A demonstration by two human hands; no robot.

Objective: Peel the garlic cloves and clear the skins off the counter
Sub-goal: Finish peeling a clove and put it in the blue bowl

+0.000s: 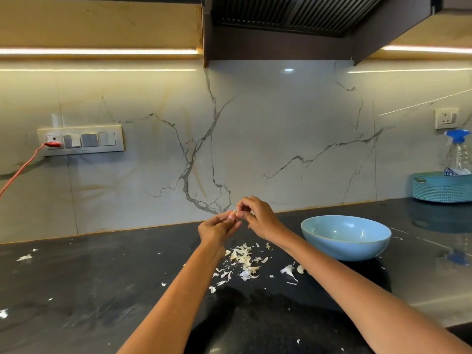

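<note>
Both hands are raised above the black counter (102,290). My left hand (217,228) pinches a small pale garlic clove (233,213) at its fingertips. My right hand (258,215) meets it from the right, thumb and fingers closed on the clove's skin. Below the hands lies a pile of white garlic skins (242,261). Two more pale pieces (293,270) lie to the right of the pile; whether they are cloves or skin I cannot tell. A light blue bowl (346,237) stands right of the hands; its inside is hidden from here.
Stray skin flakes (24,257) are scattered over the left counter. A teal basket (441,187) with a spray bottle (458,152) stands at the back right. A red cable (23,167) hangs from the wall socket at left. The marble backsplash runs behind.
</note>
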